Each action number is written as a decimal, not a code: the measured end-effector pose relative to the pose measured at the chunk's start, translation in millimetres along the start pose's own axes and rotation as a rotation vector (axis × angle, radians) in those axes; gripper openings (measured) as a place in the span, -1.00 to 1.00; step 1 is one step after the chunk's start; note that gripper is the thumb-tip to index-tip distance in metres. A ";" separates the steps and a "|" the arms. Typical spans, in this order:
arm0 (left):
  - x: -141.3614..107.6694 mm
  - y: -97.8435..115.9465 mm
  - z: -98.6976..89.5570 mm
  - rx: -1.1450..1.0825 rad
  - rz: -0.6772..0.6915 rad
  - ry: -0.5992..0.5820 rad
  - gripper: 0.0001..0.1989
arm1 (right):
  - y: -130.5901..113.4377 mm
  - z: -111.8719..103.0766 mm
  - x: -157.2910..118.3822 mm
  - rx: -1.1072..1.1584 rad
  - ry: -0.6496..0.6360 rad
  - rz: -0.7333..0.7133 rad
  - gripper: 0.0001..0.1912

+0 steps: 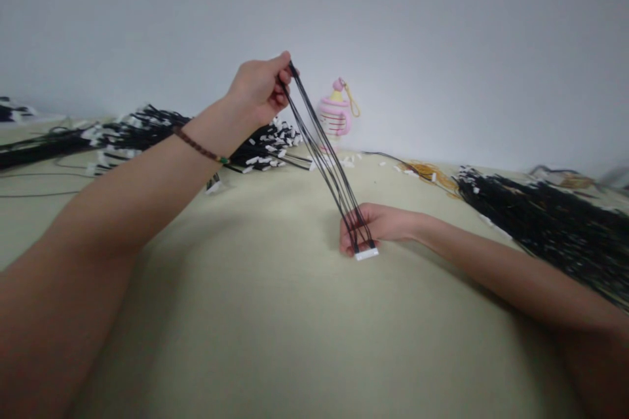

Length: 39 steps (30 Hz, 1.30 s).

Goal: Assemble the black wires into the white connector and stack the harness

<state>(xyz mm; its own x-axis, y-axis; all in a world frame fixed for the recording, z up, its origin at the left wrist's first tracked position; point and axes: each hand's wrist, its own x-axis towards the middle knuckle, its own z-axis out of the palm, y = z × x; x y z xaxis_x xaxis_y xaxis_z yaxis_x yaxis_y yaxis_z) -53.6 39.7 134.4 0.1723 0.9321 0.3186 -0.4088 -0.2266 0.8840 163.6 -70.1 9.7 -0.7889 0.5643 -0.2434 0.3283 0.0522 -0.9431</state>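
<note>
A wire harness (pixel 327 156) of several thin black wires slants down from upper left to lower right, drawn nearly straight. Pinched at its upper end is my left hand (pixel 260 88), raised in front of the wall, fingers closed on the wires. A white connector (pixel 367 253) ends the harness at the bottom. My right hand (pixel 362 226) is curled closed around the lower wires just above that connector; the wires cross in front of it and partly hide its fingers.
Black wire bundles with white connectors (pixel 268 147) lie behind my left arm. Another large pile of black wires (pixel 555 229) is at the right. Yellow wires (pixel 430 173) and small white pieces (pixel 348 161) lie farther back. A pink-and-white cup-shaped charm (pixel 334 114) stands by the wall (pixel 442 46).
</note>
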 end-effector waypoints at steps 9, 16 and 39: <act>-1.9 1.1 0.6 0.030 0.007 0.004 -0.81 | 1.4 1.0 0.9 -0.023 0.023 -0.003 -0.72; 3.8 -4.0 -3.5 0.028 -0.004 0.015 -0.81 | 0.0 4.7 0.7 -0.046 0.067 0.006 -0.72; -65.8 -99.0 39.6 0.200 -0.570 -0.551 -0.86 | 14.9 -4.9 12.0 0.757 0.644 -0.218 -0.67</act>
<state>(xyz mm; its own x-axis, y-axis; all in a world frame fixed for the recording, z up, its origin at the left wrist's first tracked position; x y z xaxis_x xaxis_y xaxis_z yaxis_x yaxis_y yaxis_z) 11.1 -10.3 39.5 0.7425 0.6586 -0.1219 0.0332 0.1456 0.9888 161.5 -58.5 -6.1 -0.2890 0.9530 -0.0913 -0.3803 -0.2018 -0.9026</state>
